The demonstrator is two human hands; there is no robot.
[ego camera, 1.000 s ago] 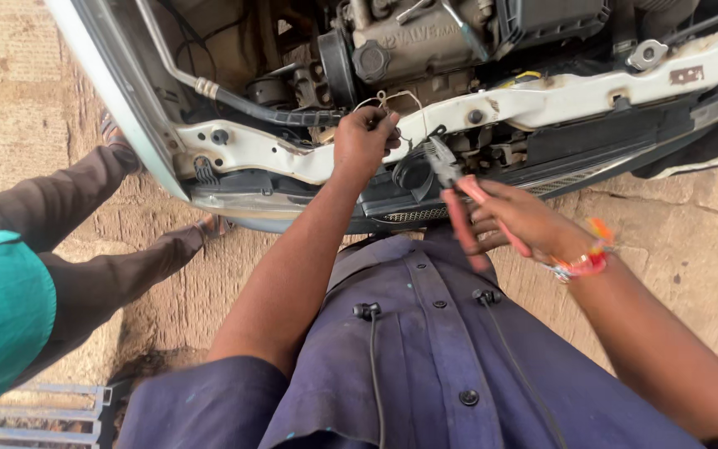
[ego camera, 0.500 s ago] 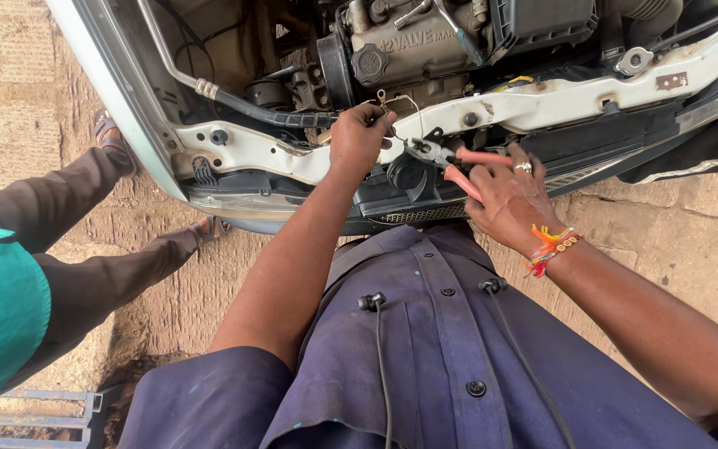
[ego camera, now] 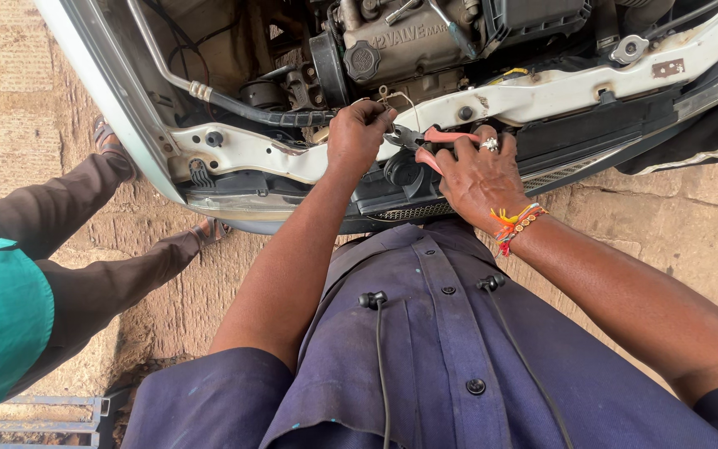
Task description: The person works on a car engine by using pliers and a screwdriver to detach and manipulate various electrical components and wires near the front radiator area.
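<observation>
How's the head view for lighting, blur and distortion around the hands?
Head view: even daylight, no harsh glare; deep shade inside the engine bay hides detail there. Left hand, right hand and the red-handled pliers are sharp, no motion blur. Wide lens bends the white front crossmember and stretches the frame edges.

Both my arms reach forward and up, bare from the short sleeves down. My left hand (ego camera: 357, 137) is curled into a loose fist, knuckles up, fingers bunched tight at the tips — wrist straight, forearm running back toward my chest. My right hand (ego camera: 479, 175) lies back-up with fingers bent and closed in a grip, a ring on one finger — beaded bands at the wrist.
</observation>
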